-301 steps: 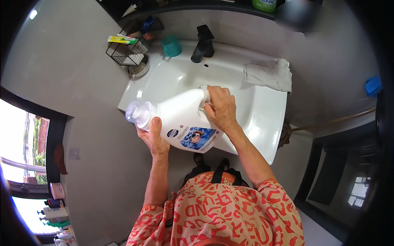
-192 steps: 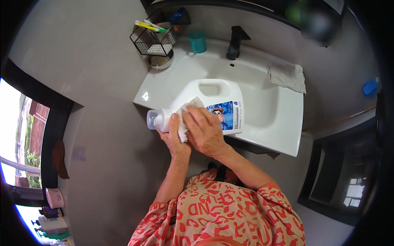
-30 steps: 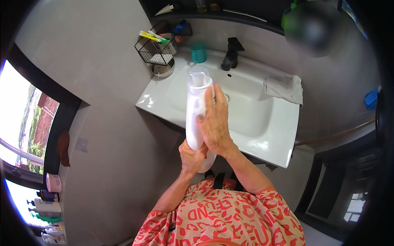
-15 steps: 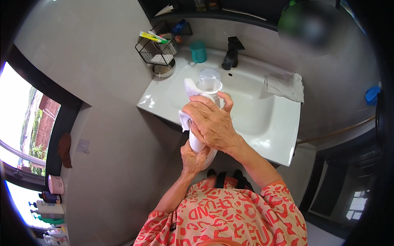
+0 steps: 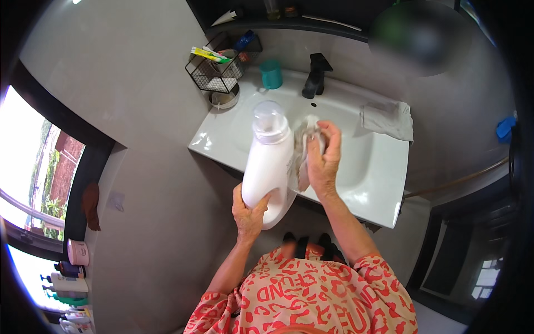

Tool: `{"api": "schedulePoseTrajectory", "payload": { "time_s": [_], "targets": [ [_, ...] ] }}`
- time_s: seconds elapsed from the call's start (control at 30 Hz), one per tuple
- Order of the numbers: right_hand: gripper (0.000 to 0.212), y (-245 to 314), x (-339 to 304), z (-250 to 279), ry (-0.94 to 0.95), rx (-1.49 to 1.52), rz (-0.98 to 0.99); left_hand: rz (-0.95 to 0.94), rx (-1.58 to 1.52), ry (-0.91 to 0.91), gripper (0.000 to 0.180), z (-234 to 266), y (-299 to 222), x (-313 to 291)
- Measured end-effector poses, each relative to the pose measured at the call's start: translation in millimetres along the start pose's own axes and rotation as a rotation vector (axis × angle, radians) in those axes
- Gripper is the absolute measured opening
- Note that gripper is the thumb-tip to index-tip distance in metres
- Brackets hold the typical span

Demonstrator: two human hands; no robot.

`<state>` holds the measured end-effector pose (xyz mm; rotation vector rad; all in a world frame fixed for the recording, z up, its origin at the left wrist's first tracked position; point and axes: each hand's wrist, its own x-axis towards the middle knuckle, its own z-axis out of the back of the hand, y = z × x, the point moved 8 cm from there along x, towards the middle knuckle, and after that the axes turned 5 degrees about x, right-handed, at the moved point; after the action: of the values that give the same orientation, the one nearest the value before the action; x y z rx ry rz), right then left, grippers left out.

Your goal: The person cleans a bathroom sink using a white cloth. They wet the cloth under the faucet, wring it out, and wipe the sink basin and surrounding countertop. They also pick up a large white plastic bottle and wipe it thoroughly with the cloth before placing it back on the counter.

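Note:
A large white plastic jug (image 5: 267, 161) with a clear cap tilts over the front edge of the white washbasin (image 5: 384, 195), its cap end pointing toward the back wall. My left hand (image 5: 248, 214) is wrapped round the lower part of the jug, at its handle. To the right of the jug, my right hand (image 5: 324, 161) pinches a crumpled, whitish cloth (image 5: 303, 145), which shows grey patches and is a little blurred. The cloth hangs close beside the jug; whether they touch I cannot tell.
A black tap (image 5: 315, 75) and a teal mug (image 5: 271, 74) stand at the basin's back. A black wire basket (image 5: 217, 75) with toothbrush-like items sits at the back left, above a round bowl (image 5: 225, 99). A grey cloth (image 5: 389, 119) drapes over the right rim. Several bottles (image 5: 69, 284) line the window sill.
My right hand has come off the jug with the cloth and moved right, where the cloth was wrapped against the jug before. The jug's cap end has shifted left, baring its side.

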<state>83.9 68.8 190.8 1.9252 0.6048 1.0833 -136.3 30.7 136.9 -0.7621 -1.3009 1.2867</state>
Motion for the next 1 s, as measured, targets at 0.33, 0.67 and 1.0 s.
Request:
{"api": "schedulePoseTrajectory", "payload": {
  "time_s": [0.33, 0.67, 1.0],
  "targets": [
    [0.034, 8.3, 25.9, -68.9, 0.438, 0.168, -0.28, -0.107, 0.028, 0.015, 0.033, 9.2, 12.5, 4.2],
    [0.054, -102.2, -17.3, -68.2, 0.714, 0.053, -0.771, 0.058, -0.179, -0.018, 0.034, 30.1, 41.2, 10.5],
    [0.055, -172.7, -58.4, -3.1, 0.189, -0.015, -0.725, 0.131, -0.298, -0.075, 0.023, 35.4, 44.7, 34.0]
  ]
}}
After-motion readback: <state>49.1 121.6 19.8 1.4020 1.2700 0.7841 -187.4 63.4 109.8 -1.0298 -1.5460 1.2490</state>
